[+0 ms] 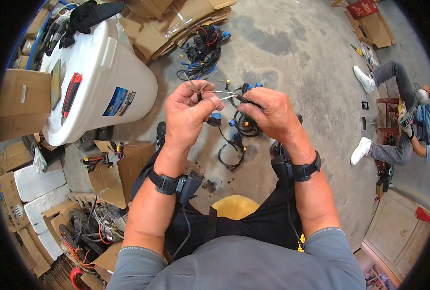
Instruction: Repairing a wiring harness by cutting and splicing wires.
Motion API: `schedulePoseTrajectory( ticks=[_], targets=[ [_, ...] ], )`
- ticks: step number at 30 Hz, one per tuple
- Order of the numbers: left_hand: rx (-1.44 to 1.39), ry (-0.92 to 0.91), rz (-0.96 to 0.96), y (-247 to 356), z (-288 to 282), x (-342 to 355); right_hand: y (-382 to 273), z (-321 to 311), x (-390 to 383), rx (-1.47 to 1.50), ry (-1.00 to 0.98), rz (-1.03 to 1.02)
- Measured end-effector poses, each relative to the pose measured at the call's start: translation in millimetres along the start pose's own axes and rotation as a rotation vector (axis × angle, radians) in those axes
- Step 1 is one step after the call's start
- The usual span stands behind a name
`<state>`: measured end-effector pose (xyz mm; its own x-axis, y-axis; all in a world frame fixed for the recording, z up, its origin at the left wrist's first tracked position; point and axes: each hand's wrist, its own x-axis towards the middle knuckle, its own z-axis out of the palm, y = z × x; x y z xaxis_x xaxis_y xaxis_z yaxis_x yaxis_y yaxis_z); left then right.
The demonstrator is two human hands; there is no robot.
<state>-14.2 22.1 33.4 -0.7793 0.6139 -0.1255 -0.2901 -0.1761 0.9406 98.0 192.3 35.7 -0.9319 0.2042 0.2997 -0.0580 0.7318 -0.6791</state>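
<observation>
My left hand (187, 113) and my right hand (274, 112) are raised in front of me, close together, each with its fingers pinched. The right one grips a black cable (241, 98); thin white wires (226, 92) come out of its end and run across to the left fingertips. Between the left thumb and fingers is a dark cable piece (199, 97), with thin bare-looking strands fanning upward. A blue-and-black connector (215, 119) shows just below the left hand. Beneath both hands, black cables with blue connectors (248, 126) lie on the floor.
On the left stands a white bucket (133, 79) with red-handled pliers (71, 94) on its lid. A bundle of cables (204, 50) lies beside flattened cardboard (152, 36). An open carton (120, 174) stands near my left arm. Another person (403, 116) sits at the right.
</observation>
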Motion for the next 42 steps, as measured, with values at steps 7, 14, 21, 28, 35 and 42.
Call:
schedulePoseTrajectory(
  ticks=[7,14,21,28,35,42],
  targets=[
    [0.0,-0.015,-0.029,-4.7,2.0,-0.5,-10.6,4.9,-2.3,0.274,-0.126,0.352],
    [0.082,-0.073,-0.079,-2.2,-0.9,1.2,1.8,13.8,-5.3,0.432,-0.112,0.403],
    [-0.102,-0.213,-0.067,-6.6,-5.8,5.7,9.3,9.5,-3.9,0.526,0.03,0.456],
    [-0.155,-0.224,-0.044,-3.4,-1.9,3.9,1.8,0.1,1.7,0.688,0.102,0.496],
    [-0.043,-0.183,-0.006,0.5,7.9,-2.1,0.1,-4.6,1.2,0.726,0.092,0.465],
    [0.004,-0.053,-0.017,-1.4,3.3,2.0,-2.9,-5.5,0.4,0.658,0.071,0.477]
  ],
)
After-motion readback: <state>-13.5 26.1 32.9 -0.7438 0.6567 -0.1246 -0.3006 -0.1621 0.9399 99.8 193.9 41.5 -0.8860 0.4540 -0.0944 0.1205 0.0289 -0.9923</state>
